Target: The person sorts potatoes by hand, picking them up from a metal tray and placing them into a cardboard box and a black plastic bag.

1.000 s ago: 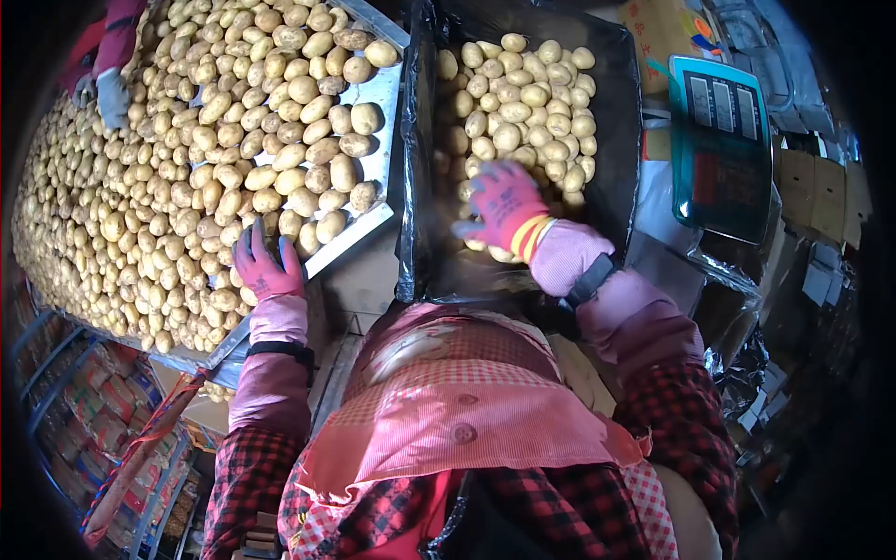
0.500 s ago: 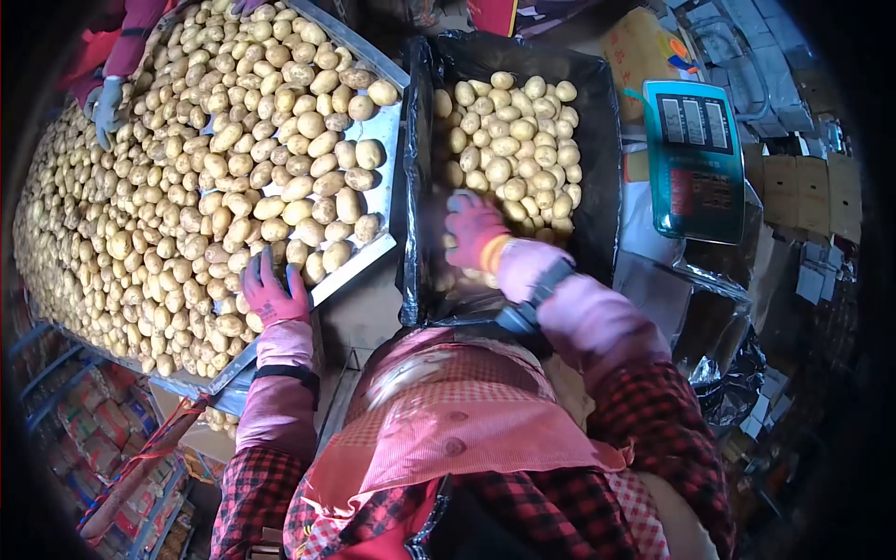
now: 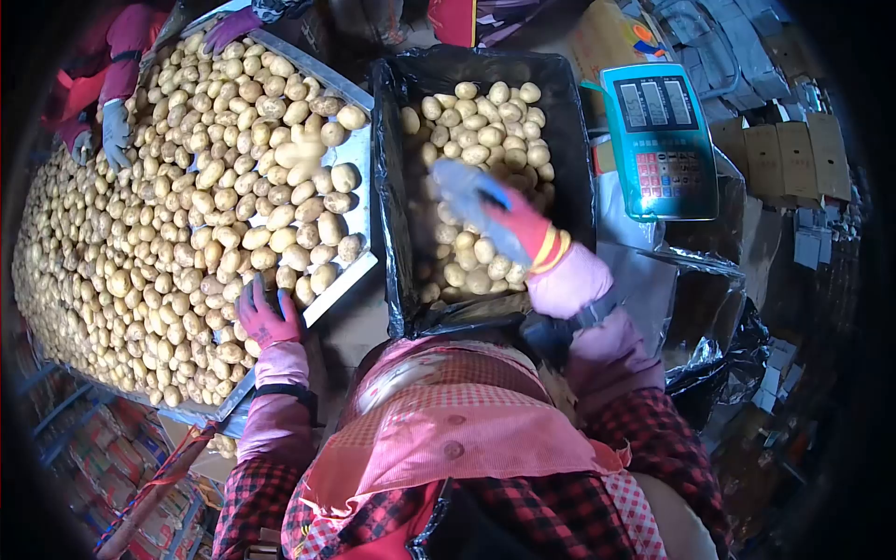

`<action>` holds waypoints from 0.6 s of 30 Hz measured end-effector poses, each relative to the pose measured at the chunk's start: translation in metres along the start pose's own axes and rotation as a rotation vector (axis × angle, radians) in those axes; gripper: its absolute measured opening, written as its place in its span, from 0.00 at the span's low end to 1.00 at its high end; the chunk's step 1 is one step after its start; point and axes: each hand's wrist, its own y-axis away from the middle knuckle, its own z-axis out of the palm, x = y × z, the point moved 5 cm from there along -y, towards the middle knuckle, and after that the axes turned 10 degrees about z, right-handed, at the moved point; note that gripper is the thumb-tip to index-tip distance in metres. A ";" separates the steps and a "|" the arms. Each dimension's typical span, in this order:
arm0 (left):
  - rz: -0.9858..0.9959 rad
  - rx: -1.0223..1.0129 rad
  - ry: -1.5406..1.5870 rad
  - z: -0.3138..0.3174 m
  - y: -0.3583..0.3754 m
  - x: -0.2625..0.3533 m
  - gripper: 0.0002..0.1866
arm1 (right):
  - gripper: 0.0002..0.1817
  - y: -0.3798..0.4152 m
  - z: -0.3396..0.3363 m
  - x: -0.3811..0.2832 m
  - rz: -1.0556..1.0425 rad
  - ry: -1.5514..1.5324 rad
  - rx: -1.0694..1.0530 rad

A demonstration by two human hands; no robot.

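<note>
My left hand (image 3: 269, 315), in a pink-and-grey glove, rests with spread fingers on the potatoes (image 3: 280, 217) near the front corner of the metal-edged table (image 3: 341, 287). Over the black-lined box (image 3: 397, 280) my right hand (image 3: 499, 213) is smeared by motion, its fingers stretched toward the table and nothing visible in them. Beneath it, potatoes (image 3: 476, 131) cover the bottom of the box. A single blurred potato (image 3: 299, 154) shows above the pile at the table's right side.
A green digital scale display (image 3: 661, 140) stands right of the box. At the table's far left, another person's grey-gloved hand (image 3: 116, 133) touches the potatoes, and a purple-gloved hand (image 3: 231, 31) is at the back edge. Flattened cartons (image 3: 779, 163) lie farther right.
My right hand has lifted from the potatoes in the box and turned, fingers stretched out leftward. A blurred potato now shows over the table. My left hand stays at the table corner.
</note>
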 end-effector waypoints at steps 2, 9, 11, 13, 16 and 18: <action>0.008 0.019 -0.016 -0.003 -0.002 0.005 0.31 | 0.28 -0.018 -0.070 0.014 -0.032 0.229 0.397; -0.012 -0.005 -0.004 -0.003 -0.004 0.005 0.30 | 0.41 -0.054 -0.156 0.032 0.298 1.252 0.812; 0.000 0.002 -0.020 -0.004 -0.003 0.005 0.30 | 0.39 -0.059 -0.143 0.066 0.199 1.161 0.602; -0.014 0.019 0.035 -0.002 -0.001 0.004 0.30 | 0.44 -0.044 -0.083 0.062 0.261 1.233 0.523; -0.009 -0.003 -0.025 -0.003 -0.002 0.006 0.30 | 0.50 -0.021 -0.032 0.116 -0.001 0.972 0.538; -0.019 -0.006 -0.026 -0.004 -0.003 0.005 0.30 | 0.48 -0.012 -0.001 0.133 0.350 1.120 0.200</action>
